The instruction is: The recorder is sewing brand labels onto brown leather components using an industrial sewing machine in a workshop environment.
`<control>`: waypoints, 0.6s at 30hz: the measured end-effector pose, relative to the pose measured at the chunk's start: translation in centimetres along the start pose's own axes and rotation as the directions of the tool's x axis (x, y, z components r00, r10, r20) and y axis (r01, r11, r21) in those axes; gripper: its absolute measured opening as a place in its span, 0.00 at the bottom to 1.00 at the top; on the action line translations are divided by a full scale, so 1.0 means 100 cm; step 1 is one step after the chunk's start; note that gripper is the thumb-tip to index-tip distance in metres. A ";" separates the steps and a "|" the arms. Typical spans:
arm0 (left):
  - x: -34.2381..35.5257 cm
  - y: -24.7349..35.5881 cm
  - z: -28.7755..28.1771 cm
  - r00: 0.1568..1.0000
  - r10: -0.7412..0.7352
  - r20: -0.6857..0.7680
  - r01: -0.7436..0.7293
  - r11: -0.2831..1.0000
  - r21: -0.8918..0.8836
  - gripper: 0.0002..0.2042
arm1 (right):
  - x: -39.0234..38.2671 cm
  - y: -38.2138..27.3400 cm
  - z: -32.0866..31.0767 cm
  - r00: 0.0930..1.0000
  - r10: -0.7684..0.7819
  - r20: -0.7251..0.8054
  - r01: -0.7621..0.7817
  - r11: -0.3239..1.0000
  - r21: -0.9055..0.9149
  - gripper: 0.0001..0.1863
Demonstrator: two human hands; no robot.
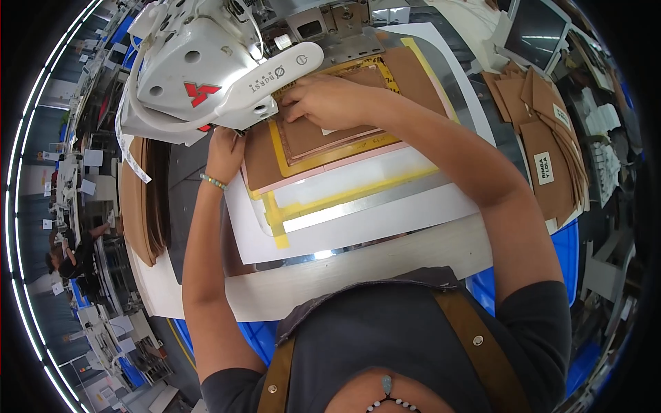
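In front of me a white sewing machine head [193,76] stands over a brown panel [261,155] held in a template with yellow tape borders [303,170]. My left hand [226,153] is at the panel's left edge beside the machine head. Its fingers are curled together, their tips partly hidden, and what they hold cannot be made out. My right hand [327,104] rests on the brown piece inside the inner yellow frame, close to the white machine arm. Its fingers are bent and apart, gripping nothing visible. A white label partly shows under that hand.
A white sheet [251,241] lies beneath the template. To the left stands a stack of brown pieces [143,206]; to the right lie more brown pieces [561,182] with white labels. A monitor [537,34] is at the far right. Blue bins [566,255] sit below the table edge.
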State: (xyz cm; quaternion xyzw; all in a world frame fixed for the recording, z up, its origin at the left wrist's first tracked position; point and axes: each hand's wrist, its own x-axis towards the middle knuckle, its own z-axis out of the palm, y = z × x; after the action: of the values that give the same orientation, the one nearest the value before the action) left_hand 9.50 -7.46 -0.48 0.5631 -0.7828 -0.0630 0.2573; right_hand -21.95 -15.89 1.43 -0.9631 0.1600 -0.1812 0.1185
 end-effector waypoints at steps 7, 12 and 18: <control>-0.039 0.052 -0.033 0.999 -0.053 0.005 0.053 0.996 -0.066 0.12 | -0.013 -0.020 -0.011 0.999 -0.010 0.045 0.007 0.998 0.062 0.16; -0.054 0.073 -0.044 0.999 -0.027 0.032 0.029 0.997 -0.070 0.12 | -0.018 -0.029 -0.010 0.997 -0.035 0.067 0.030 0.996 0.078 0.15; -0.047 0.113 -0.033 0.987 0.129 0.091 -0.125 0.991 -0.046 0.13 | -0.047 -0.034 -0.049 0.997 -0.022 0.079 0.021 1.000 0.019 0.14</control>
State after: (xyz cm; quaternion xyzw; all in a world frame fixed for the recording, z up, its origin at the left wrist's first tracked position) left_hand 2.55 1.48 5.23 0.5032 -0.8269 -0.0884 0.2349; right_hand -27.09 -11.96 5.41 -0.9701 0.1433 -0.1454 0.1314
